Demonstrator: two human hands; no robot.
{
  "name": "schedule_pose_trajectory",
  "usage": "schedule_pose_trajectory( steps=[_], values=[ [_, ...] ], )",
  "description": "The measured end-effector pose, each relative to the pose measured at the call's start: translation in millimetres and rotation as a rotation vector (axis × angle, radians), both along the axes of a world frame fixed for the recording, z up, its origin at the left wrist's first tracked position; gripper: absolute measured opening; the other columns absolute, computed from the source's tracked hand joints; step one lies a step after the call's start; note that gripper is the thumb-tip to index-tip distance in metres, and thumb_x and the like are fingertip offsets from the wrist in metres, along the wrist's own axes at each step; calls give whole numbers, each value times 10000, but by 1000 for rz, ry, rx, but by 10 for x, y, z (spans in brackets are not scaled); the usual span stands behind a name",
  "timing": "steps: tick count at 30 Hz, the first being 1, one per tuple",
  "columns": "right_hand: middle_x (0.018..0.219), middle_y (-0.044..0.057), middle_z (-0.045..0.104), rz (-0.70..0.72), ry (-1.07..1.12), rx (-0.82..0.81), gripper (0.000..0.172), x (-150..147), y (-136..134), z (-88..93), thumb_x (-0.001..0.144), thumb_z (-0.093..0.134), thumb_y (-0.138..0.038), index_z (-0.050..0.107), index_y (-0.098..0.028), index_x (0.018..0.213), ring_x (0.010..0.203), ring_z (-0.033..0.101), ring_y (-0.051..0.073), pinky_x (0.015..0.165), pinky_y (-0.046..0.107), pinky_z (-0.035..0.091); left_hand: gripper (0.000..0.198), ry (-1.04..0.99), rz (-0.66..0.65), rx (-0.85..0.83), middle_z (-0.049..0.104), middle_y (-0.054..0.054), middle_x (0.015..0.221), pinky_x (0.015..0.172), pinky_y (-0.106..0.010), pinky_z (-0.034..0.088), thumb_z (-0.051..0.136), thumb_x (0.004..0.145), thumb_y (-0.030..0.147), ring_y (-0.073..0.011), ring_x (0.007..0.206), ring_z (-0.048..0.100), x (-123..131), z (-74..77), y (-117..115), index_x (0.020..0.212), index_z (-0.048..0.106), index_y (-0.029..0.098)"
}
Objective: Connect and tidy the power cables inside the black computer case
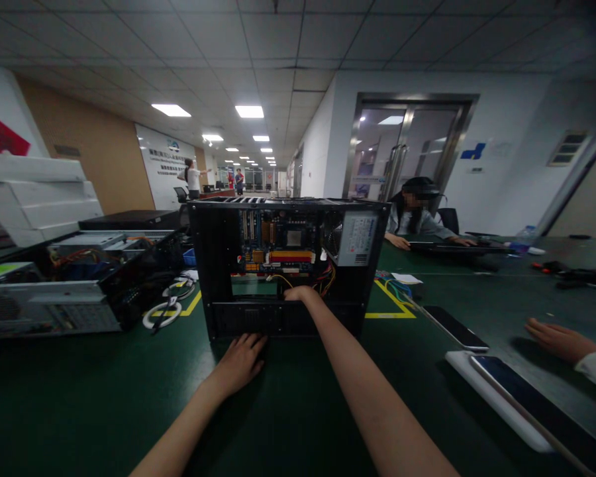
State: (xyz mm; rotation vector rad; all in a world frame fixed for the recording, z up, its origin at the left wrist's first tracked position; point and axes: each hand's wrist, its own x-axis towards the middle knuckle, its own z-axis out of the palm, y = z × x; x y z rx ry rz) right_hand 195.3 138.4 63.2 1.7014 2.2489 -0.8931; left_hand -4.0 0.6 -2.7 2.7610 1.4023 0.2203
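A black computer case stands upright before me with its side open. Inside it are a motherboard, red and yellow memory slots and a silver power supply at the upper right. Bundled cables hang below the power supply. My right hand reaches into the lower middle of the case, near a dark part and a thin yellow wire. Its fingers are mostly hidden, so any grip is unclear. My left hand lies flat on the green table at the case's bottom edge, fingers spread.
Another opened computer case lies at left, with coiled white cable beside it. Phones and a white slab lie at right, near another person's hand. A person sits across the table.
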Motion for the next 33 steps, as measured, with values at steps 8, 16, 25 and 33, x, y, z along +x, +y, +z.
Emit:
schedule_pose_trajectory(
  steps=[8,16,25,33],
  values=[
    [887,86,641,-61,52,107,327,31,98,-93,609,600,-199,629,-135,929,752,605,213,622,291,474,496,5,5,0,407,-63,1242,927,-392,295,406,780,292,-231,1131,351,2,15,-14,1264,318,229],
    [691,31,626,-140,201,304,187,35,101,-125,577,640,-205,644,-128,747,683,583,158,579,203,432,504,10,8,-14,399,-54,1256,933,-394,284,399,774,276,-228,1136,348,19,44,-13,1268,309,241],
    [525,12,562,-347,418,266,89,11,12,-64,667,532,-122,587,-100,734,458,525,95,472,181,405,512,13,9,11,421,-51,1232,921,-379,302,414,759,261,-225,1123,358,14,15,-5,1263,322,239],
    [531,-43,518,-631,796,135,258,25,-68,62,695,490,-53,510,-158,930,388,468,43,483,187,438,507,15,8,13,416,-56,1236,929,-375,296,416,763,265,-223,1126,356,16,28,-14,1260,323,234]
  ],
)
